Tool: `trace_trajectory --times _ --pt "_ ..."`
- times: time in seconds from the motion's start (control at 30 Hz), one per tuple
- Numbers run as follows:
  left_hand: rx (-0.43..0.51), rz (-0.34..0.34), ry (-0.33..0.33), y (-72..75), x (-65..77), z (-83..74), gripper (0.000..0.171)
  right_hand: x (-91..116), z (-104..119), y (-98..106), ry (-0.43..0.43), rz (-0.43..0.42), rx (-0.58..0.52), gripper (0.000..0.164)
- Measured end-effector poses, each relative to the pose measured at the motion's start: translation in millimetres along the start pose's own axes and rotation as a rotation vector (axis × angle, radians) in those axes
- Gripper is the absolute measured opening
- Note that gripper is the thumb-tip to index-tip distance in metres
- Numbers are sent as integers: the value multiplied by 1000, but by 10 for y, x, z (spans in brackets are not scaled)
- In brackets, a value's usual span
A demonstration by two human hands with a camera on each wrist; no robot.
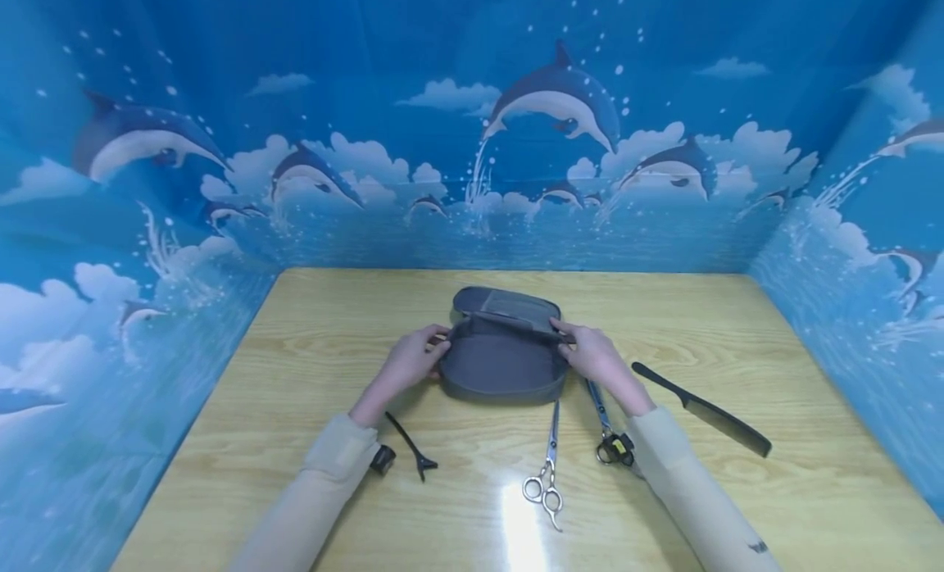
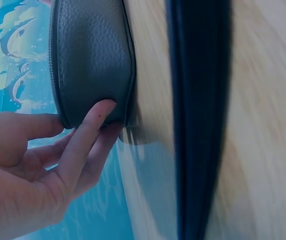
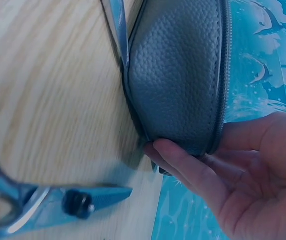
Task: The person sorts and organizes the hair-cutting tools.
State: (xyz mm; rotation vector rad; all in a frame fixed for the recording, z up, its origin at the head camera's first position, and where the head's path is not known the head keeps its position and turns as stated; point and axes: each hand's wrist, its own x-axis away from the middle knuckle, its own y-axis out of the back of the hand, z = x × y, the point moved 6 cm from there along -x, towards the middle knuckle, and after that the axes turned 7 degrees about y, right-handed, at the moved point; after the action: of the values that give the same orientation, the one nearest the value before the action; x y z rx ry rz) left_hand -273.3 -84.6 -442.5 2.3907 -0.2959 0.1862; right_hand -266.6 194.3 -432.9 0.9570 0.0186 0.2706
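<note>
A grey zippered case (image 1: 505, 367) of pebbled, leather-like material lies on the table with its lid folded back. At its left end my left hand (image 1: 406, 363) pinches the wall, thumb at the zipper edge and fingers along the outside, as the left wrist view shows. My right hand (image 1: 596, 360) holds the opposite end the same way, thumb by the zipper in the right wrist view. Silver scissors (image 1: 551, 465) lie just in front of the case, tips against it. A second pair of scissors (image 1: 601, 412) lies partly under my right wrist.
A black comb (image 1: 701, 410) rests on the wooden table (image 1: 354, 301) to the right. Left of centre are a black hair clip (image 1: 415, 451) and a small dark object (image 1: 383, 459) beside my left sleeve. Dolphin-printed blue cloth (image 1: 413, 105) walls the back and sides.
</note>
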Motion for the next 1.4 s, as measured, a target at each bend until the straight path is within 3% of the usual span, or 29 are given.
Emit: trace_trajectory --times 0.7,1.4 --pt "17 40 -23 -174 10 -154 34 190 -210 112 30 3 -91 55" --pt "-31 91 -13 -203 188 -200 32 428 -196 79 64 -37 -25 55"
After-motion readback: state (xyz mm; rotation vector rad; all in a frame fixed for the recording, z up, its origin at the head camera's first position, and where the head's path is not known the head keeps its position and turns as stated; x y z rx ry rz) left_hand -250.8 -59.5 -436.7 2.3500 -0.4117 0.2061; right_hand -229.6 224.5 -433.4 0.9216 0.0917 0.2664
